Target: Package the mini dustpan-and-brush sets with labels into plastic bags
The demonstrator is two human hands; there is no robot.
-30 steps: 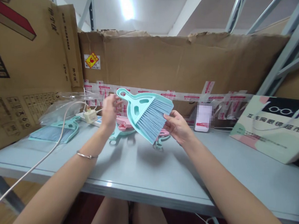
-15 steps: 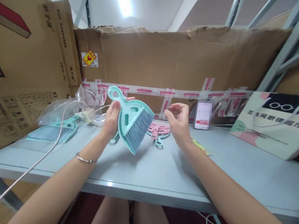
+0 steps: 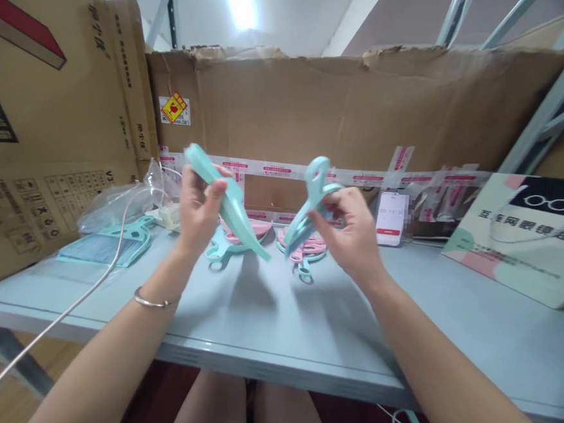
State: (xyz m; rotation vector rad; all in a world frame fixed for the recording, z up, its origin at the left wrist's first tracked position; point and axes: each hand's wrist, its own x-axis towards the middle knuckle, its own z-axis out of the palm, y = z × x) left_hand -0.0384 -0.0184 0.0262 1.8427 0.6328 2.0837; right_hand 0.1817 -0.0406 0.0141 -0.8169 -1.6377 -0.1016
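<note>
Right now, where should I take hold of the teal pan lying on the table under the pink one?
On the teal pan, take the ringed handle from the near left: it sticks out free toward you, while the pink pan lies over the body.

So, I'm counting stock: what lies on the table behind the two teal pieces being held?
Stacked there: pink and teal handled pieces. The left hand, left teal piece, right hand and right teal piece hide most of them.
</note>
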